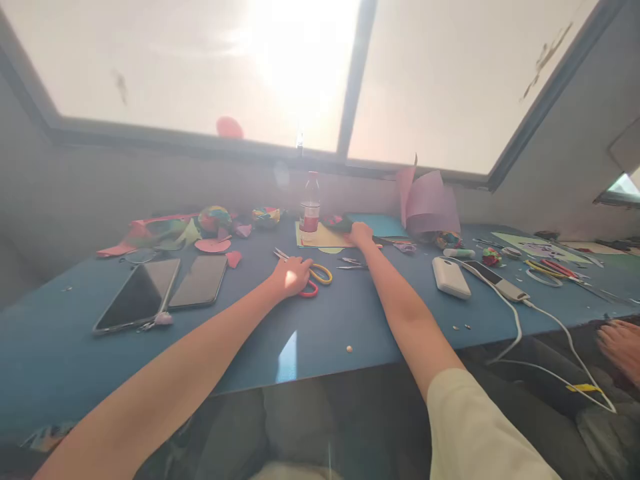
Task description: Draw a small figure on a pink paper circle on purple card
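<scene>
My left hand (292, 275) is closed over the middle of a pair of scissors (321, 273) lying on the blue table. The yellow and red handle loops stick out to its right, and the blades point to the far left. Reaching farther out, my right hand (361, 233) is curled at the right side of a stack of coloured paper (327, 237). Something dark green shows beside its fingers, but its grip is hidden. A second pair of small scissors or tweezers (353, 264) lies just below that hand. On the paper stack stands a plastic bottle (310, 212) with a red cap.
Two tablets or phones (137, 297) lie at the left, near pink paper pieces (213, 245). A white power bank (451, 277) and a cabled device (495, 281) are at the right, with more scissors (553, 269) beyond. Another person's hand (620, 347) shows at the right edge.
</scene>
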`<state>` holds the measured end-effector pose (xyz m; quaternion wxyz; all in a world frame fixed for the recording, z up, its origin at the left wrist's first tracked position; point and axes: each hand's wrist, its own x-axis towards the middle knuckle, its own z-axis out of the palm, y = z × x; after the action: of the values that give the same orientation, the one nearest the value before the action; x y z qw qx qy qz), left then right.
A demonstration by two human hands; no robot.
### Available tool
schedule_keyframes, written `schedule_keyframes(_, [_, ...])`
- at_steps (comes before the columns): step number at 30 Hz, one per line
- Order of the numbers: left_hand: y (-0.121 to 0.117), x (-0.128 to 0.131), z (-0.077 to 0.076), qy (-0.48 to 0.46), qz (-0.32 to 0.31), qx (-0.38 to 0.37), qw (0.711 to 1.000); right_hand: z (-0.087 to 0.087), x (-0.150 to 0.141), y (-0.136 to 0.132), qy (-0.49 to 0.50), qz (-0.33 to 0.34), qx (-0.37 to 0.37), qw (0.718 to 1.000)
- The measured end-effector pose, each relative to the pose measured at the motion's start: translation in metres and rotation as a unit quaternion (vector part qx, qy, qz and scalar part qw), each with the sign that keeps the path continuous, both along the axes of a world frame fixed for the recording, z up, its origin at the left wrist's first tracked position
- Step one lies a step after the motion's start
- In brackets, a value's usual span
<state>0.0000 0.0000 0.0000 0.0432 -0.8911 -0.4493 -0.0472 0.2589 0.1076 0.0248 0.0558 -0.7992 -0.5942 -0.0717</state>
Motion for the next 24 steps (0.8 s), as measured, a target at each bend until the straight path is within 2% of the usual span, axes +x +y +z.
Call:
schedule_keyframes(7, [-0.001, 0.0, 0.001, -0.001, -0.002, 0.0, 1.0, -0.002, 0.0, -0.005, 0.085, -0.017, 0.064, 0.994])
schedule_keyframes(10, [-0.002, 0.0, 0.001, 0.003, -0.003, -0.004, 1.0, 0.007, 0.015, -0.012, 0.132, -0.078, 0.139, 0.978])
schedule_keyframes(14, [-0.001, 0.0, 0.001, 0.003, -0.001, -0.004, 1.0, 0.019, 0.063, -0.034, 0.184, -0.244, 0.24, 0.921])
schedule_keyframes(18, [0.0, 0.002, -0.001, -0.002, 0.002, -0.001, 1.0, 0.009, 0.112, -0.059, 0.233, -0.402, 0.266, 0.844])
schedule_keyframes(21, [0.0, 0.002, -0.002, -0.006, 0.004, 0.002, 1.0, -0.007, 0.132, -0.065, 0.266, -0.434, 0.256, 0.822])
schedule_keyframes(24, [-0.001, 0.002, -0.001, -0.007, 0.006, 0.004, 1.0, -0.017, 0.143, -0.056, 0.294, -0.417, 0.248, 0.823])
